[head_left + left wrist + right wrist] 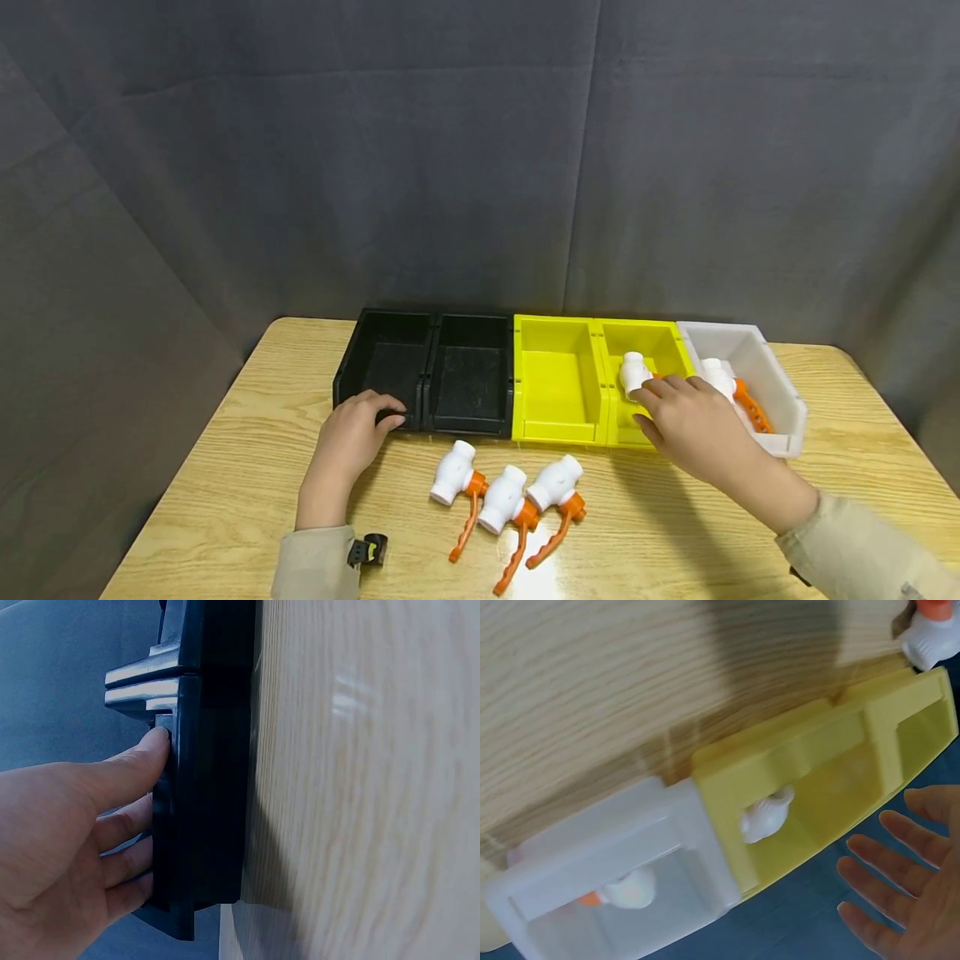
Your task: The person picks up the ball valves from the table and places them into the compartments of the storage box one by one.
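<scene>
At the front rim of the leftmost black bin (386, 367) is my left hand (354, 433). In the left wrist view its thumb (155, 746) touches the rim, with the other fingers loosely bent over the bin's inside. Above the right-hand yellow bin (677, 340) is my right hand (693, 421); the right wrist view shows its fingers (889, 866) spread, holding nothing. A white ball valve (633, 372) with an orange handle, partly hidden by this hand in the head view, lies in that bin. Another ball valve (752, 408) lies in the white bin (792, 407).
Three white ball valves with orange handles, left (453, 473), middle (502, 500) and right (556, 482), lie on the wooden table (225, 500) before the bins. A second black bin (471, 375) and another yellow bin (557, 383) stand mid-row. Grey cloth (465, 167) hangs behind.
</scene>
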A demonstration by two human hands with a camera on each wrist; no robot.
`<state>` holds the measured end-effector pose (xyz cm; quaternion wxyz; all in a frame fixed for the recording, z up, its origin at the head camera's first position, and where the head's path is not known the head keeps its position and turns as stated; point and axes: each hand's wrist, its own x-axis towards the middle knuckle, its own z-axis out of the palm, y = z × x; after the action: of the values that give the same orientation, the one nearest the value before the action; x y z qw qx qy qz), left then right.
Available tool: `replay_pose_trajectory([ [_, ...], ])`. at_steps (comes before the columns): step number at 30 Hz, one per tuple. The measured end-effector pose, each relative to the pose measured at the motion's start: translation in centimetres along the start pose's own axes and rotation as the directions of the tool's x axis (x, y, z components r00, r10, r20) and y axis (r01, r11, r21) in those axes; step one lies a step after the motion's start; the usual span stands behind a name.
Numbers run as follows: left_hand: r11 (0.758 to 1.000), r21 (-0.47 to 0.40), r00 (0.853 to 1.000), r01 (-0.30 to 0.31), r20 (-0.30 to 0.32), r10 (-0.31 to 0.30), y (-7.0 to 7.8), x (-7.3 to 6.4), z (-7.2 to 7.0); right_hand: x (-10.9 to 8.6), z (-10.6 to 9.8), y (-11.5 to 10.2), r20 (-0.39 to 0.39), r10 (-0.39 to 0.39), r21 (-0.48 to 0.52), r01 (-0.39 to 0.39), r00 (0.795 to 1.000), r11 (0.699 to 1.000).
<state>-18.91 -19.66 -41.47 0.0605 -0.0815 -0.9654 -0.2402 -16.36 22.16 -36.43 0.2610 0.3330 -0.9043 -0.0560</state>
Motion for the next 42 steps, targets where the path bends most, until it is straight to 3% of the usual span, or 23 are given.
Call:
replay_pose_trajectory([
  [15, 1.000, 0.001, 1.000, -0.008, -0.007, 0.008, -0.3, 0.2, -0.1, -0.1, -0.9, -4.5, -0.012, -0.002, 0.066, 0.003, 1.000, 0.998],
  [19, 1.000, 0.003, 1.000, -0.012, -0.009, 0.012, -0.3, 0.2, -0.2, -0.1, -1.0, -5.7, -0.005, 0.036, 0.090, -0.035, 0.999, 0.995],
  [26, 1.000, 0.000, 1.000, -0.011, 0.006, 0.011, -0.3, 0.2, 0.0, -0.2, -1.1, -7.8, 0.072, 0.126, 0.186, -0.137, 0.989, 0.973],
  [42, 1.000, -0.006, 1.000, -0.002, 0.003, 0.002, -0.2, 0.2, 0.2, 0.6, -0.7, -11.1, 0.148, 0.213, 0.293, -0.248, 0.966, 0.923],
])
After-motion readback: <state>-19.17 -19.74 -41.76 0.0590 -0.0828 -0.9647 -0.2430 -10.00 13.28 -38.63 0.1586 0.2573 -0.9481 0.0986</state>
